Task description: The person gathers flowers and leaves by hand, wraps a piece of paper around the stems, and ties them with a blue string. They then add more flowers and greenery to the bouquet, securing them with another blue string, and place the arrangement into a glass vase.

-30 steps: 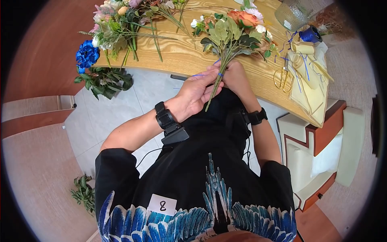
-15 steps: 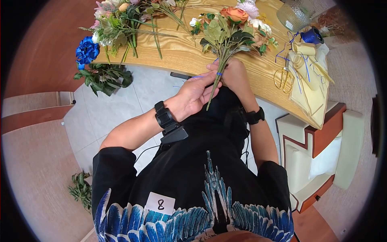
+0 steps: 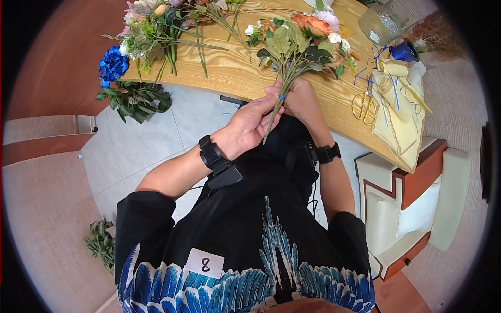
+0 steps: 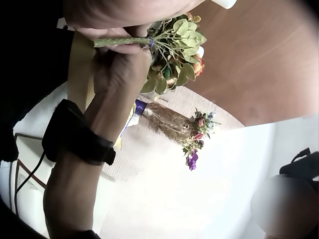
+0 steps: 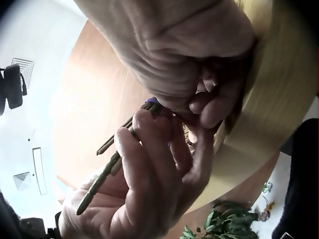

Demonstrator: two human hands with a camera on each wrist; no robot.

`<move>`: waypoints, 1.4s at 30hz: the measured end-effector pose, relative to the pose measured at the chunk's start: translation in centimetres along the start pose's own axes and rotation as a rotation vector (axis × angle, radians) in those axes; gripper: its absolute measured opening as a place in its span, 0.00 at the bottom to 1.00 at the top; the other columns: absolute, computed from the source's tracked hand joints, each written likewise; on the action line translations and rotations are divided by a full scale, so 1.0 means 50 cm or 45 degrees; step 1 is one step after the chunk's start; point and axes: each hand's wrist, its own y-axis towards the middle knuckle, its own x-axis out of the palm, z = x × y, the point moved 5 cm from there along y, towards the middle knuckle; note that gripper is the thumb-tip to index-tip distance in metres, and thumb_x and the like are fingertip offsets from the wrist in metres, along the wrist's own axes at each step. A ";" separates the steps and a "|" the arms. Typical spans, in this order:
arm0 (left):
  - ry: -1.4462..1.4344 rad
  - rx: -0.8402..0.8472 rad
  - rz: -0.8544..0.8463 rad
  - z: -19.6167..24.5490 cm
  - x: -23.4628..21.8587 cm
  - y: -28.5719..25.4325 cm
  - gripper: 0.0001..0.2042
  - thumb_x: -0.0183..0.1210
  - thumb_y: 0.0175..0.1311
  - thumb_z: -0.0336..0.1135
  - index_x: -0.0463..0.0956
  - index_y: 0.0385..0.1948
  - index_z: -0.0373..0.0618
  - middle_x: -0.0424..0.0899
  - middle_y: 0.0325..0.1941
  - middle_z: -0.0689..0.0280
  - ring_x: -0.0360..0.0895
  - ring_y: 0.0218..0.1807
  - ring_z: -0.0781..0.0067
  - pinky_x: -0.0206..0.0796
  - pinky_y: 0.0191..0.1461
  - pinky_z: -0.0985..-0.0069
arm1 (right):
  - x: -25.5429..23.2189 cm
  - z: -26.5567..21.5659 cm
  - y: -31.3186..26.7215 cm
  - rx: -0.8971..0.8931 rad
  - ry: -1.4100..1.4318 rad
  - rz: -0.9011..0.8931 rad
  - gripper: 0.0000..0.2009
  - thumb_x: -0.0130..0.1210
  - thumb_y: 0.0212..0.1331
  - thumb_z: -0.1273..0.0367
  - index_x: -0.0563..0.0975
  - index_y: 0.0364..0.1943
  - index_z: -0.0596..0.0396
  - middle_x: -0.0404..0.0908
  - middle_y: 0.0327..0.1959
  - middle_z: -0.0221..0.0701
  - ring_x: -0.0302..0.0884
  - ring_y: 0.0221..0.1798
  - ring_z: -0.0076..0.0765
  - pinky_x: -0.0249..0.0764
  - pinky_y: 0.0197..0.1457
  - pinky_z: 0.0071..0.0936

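While the bouquet (image 3: 289,44) is hovering at the counter's (image 3: 229,70) near edge, blooms over the wood and stems (image 3: 272,124) pointing back toward the lap, I'm eyeing the blue ribbon (image 3: 282,97) round them. The left hand (image 3: 247,125) is curling round the stems just below that tie; the right hand (image 3: 303,99) is bunching close beside it, and I can't tell whether it is pinching ribbon or stems. If the left is easing off while the tie is slack, the stems could be sliding lengthwise or fanning apart, since one narrow band is binding them. Pulling too hard could be snapping the ribbon or dragging it down the smooth stalks. The blue flower (image 3: 113,66) is sitting right at the edge, where a stray elbow could be tipping it off.
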 end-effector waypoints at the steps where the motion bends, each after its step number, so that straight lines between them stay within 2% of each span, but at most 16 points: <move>1: 0.001 -0.002 0.000 -0.001 -0.002 0.002 0.07 0.58 0.69 0.37 0.78 0.41 0.46 0.83 0.33 0.70 0.81 0.32 0.84 0.77 0.34 0.89 | -0.003 -0.001 0.001 0.001 0.001 0.002 0.11 0.67 0.56 0.67 0.81 0.34 0.62 0.78 0.19 0.26 0.73 0.18 0.17 0.68 0.21 0.18; 3: 0.003 0.012 -0.049 0.001 0.004 -0.005 0.07 0.57 0.70 0.36 0.78 0.42 0.46 0.83 0.33 0.69 0.81 0.30 0.84 0.77 0.32 0.89 | -0.002 0.006 -0.001 0.153 0.203 -0.081 0.10 0.65 0.57 0.67 0.81 0.35 0.62 0.78 0.20 0.25 0.71 0.19 0.17 0.68 0.22 0.17; 9: -0.004 0.121 -0.051 0.003 0.000 0.004 0.08 0.58 0.70 0.36 0.78 0.43 0.44 0.84 0.33 0.70 0.80 0.28 0.84 0.76 0.31 0.90 | -0.009 0.006 0.001 0.079 0.162 -0.206 0.08 0.58 0.63 0.68 0.82 0.38 0.59 0.78 0.21 0.24 0.72 0.23 0.17 0.70 0.27 0.17; 13: 0.063 0.233 -0.040 0.000 -0.017 0.006 0.08 0.58 0.69 0.35 0.78 0.44 0.44 0.84 0.34 0.70 0.81 0.31 0.85 0.77 0.33 0.89 | -0.044 -0.013 -0.059 0.083 0.014 -0.133 0.08 0.57 0.63 0.68 0.83 0.39 0.58 0.79 0.22 0.25 0.74 0.24 0.17 0.71 0.28 0.19; 15: 0.149 0.343 0.120 0.003 -0.018 -0.003 0.08 0.58 0.69 0.35 0.78 0.45 0.43 0.84 0.35 0.69 0.81 0.33 0.83 0.77 0.35 0.87 | -0.072 -0.060 -0.092 -0.081 -0.391 0.181 0.08 0.58 0.62 0.68 0.83 0.36 0.60 0.81 0.23 0.29 0.75 0.24 0.19 0.73 0.30 0.21; 16: 0.146 0.337 0.121 -0.001 -0.020 -0.002 0.08 0.58 0.69 0.35 0.78 0.45 0.43 0.84 0.35 0.69 0.81 0.33 0.83 0.77 0.35 0.87 | -0.067 -0.087 -0.103 -0.074 -0.393 0.181 0.08 0.58 0.62 0.68 0.83 0.36 0.60 0.81 0.23 0.29 0.75 0.24 0.19 0.73 0.30 0.21; 18: 0.165 0.415 0.047 0.000 -0.016 0.000 0.08 0.59 0.69 0.34 0.78 0.44 0.43 0.84 0.36 0.69 0.81 0.35 0.82 0.76 0.38 0.84 | -0.021 -0.193 -0.127 -0.478 -0.667 0.196 0.09 0.58 0.60 0.68 0.82 0.30 0.60 0.81 0.24 0.34 0.80 0.26 0.28 0.76 0.31 0.28; 19: 0.168 0.411 0.044 -0.003 -0.016 0.004 0.08 0.59 0.69 0.34 0.78 0.44 0.43 0.84 0.36 0.69 0.81 0.35 0.82 0.76 0.38 0.84 | -0.004 -0.196 -0.117 -0.475 -0.667 0.202 0.09 0.58 0.60 0.68 0.82 0.30 0.60 0.81 0.24 0.34 0.80 0.26 0.28 0.76 0.31 0.28; 21: 0.147 0.503 0.106 -0.004 -0.025 0.010 0.05 0.61 0.67 0.32 0.77 0.37 0.42 0.82 0.29 0.70 0.78 0.30 0.83 0.75 0.37 0.81 | 0.049 -0.218 -0.088 -0.833 -1.333 0.161 0.13 0.59 0.57 0.64 0.81 0.33 0.63 0.83 0.29 0.38 0.82 0.30 0.43 0.76 0.34 0.37; 22: 0.150 0.503 0.098 -0.008 -0.029 0.014 0.05 0.61 0.67 0.32 0.77 0.37 0.42 0.82 0.29 0.70 0.78 0.30 0.83 0.75 0.37 0.81 | 0.056 -0.220 -0.075 -0.834 -1.336 0.168 0.13 0.59 0.57 0.64 0.81 0.33 0.63 0.83 0.29 0.38 0.82 0.30 0.43 0.76 0.34 0.37; 25: 0.153 0.522 0.070 -0.011 -0.034 0.017 0.04 0.59 0.68 0.31 0.77 0.34 0.43 0.82 0.29 0.70 0.78 0.30 0.82 0.75 0.38 0.81 | 0.098 -0.195 -0.035 -0.708 -1.656 -0.156 0.12 0.56 0.54 0.65 0.81 0.31 0.62 0.83 0.33 0.46 0.82 0.38 0.50 0.77 0.42 0.42; 26: 0.167 0.515 0.119 -0.009 -0.033 0.013 0.03 0.59 0.68 0.31 0.77 0.34 0.43 0.82 0.29 0.70 0.78 0.30 0.82 0.75 0.38 0.81 | 0.107 -0.202 -0.026 -0.709 -1.661 -0.158 0.12 0.56 0.54 0.65 0.81 0.31 0.62 0.83 0.33 0.46 0.82 0.38 0.50 0.77 0.42 0.42; 31: 0.156 0.526 0.114 -0.006 -0.029 0.003 0.04 0.57 0.69 0.30 0.79 0.36 0.42 0.84 0.30 0.69 0.79 0.30 0.81 0.74 0.38 0.82 | 0.105 -0.165 0.028 -0.011 -1.654 -0.511 0.11 0.51 0.52 0.69 0.81 0.27 0.64 0.82 0.22 0.43 0.83 0.26 0.46 0.80 0.34 0.38; 34: 0.221 0.493 0.046 -0.012 -0.030 0.004 0.05 0.57 0.69 0.31 0.79 0.38 0.41 0.85 0.34 0.67 0.81 0.34 0.80 0.73 0.37 0.83 | 0.101 -0.150 0.023 0.196 -1.541 -0.608 0.10 0.50 0.52 0.71 0.80 0.25 0.63 0.79 0.15 0.40 0.81 0.19 0.39 0.79 0.26 0.35; 41: 0.179 0.505 0.017 -0.015 -0.037 0.018 0.06 0.56 0.70 0.32 0.79 0.40 0.41 0.85 0.34 0.67 0.80 0.32 0.81 0.72 0.36 0.84 | 0.081 -0.143 0.018 0.182 -1.317 -0.530 0.08 0.49 0.53 0.74 0.79 0.24 0.61 0.78 0.15 0.35 0.81 0.18 0.30 0.77 0.23 0.30; 42: 0.176 0.513 0.009 -0.013 -0.036 0.020 0.06 0.57 0.70 0.32 0.79 0.40 0.40 0.85 0.34 0.67 0.80 0.32 0.81 0.72 0.36 0.84 | 0.079 -0.144 0.020 0.051 -1.305 -0.492 0.08 0.48 0.54 0.74 0.78 0.25 0.61 0.78 0.16 0.35 0.81 0.19 0.31 0.77 0.23 0.29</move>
